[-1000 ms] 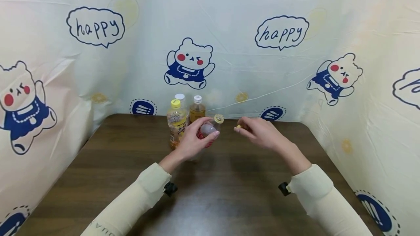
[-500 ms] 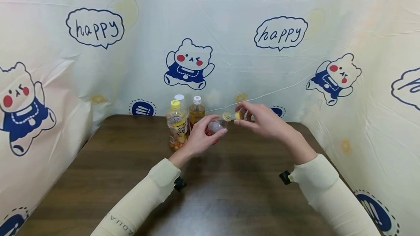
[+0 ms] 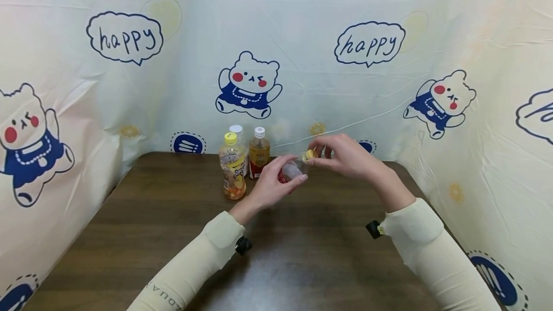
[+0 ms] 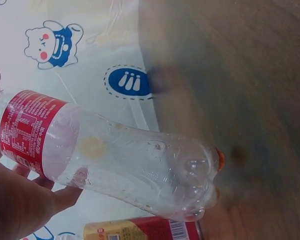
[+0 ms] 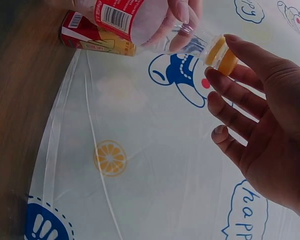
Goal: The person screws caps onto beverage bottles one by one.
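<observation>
My left hand (image 3: pixel 271 184) grips a clear plastic bottle (image 4: pixel 135 155) round its red label (image 4: pixel 32 132). The bottle is tilted, its neck pointing right toward my other hand, and looks empty in the left wrist view. Its base is above the dark table (image 3: pixel 173 244). My right hand (image 3: pixel 347 156) pinches a yellow cap (image 5: pixel 228 62) between thumb and forefinger, with the other fingers spread loosely. In the right wrist view the cap sits at the bottle's mouth, beside a yellow ring (image 5: pixel 215 50) on the neck. Whether the threads are engaged, I cannot tell.
Left of my hands stand a yellow-capped bottle (image 3: pixel 233 172), a white-capped bottle of amber drink (image 3: pixel 259 155) and, partly hidden behind, another bottle with a pale cap (image 3: pixel 236 129). A printed curtain (image 3: pixel 311 28) hangs along the table's back and sides.
Both hands came together: the left moved right with the bottle, and the right rose and brought the yellow cap from apart to the bottle's mouth. The standing bottles stayed put.
</observation>
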`<state>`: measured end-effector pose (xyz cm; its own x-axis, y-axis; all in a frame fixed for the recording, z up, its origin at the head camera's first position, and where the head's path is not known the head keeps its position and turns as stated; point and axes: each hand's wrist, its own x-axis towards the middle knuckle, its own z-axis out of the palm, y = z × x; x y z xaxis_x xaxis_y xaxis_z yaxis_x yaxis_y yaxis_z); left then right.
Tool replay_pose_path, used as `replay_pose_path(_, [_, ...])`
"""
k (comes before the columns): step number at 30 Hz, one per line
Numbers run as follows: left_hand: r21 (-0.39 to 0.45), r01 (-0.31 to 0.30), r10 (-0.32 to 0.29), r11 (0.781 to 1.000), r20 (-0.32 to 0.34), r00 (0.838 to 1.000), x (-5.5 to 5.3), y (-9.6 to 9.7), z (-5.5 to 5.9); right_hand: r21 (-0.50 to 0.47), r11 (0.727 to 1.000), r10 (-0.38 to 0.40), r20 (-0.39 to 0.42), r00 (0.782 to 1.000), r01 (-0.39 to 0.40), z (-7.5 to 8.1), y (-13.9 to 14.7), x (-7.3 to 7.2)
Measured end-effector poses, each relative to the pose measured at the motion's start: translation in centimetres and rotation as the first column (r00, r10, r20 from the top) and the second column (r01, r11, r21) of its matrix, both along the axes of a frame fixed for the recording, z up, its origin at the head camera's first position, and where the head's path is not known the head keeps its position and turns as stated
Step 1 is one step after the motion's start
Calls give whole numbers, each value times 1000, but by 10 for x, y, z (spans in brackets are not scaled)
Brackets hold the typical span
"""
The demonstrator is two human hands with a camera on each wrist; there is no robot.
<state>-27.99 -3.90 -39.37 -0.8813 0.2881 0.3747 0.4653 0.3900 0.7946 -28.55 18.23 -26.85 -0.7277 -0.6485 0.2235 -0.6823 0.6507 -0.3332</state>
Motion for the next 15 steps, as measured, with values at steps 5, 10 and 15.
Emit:
replay_pose_path(5, [-7,-9,9,1000,2,1000,0,2,-3,29,999,20,0,1000,-20,1,1,-2])
replay_pose_path(10, [-4,-9,9,1000,3,1000,1,2,-4,62,997,43,-1,999,-43,5,2,-1])
replay_pose_path(15, [-5,-7,7,1000,6,1000,1,3,-7,92,993,81,-6,997,-80,8,2,-2])
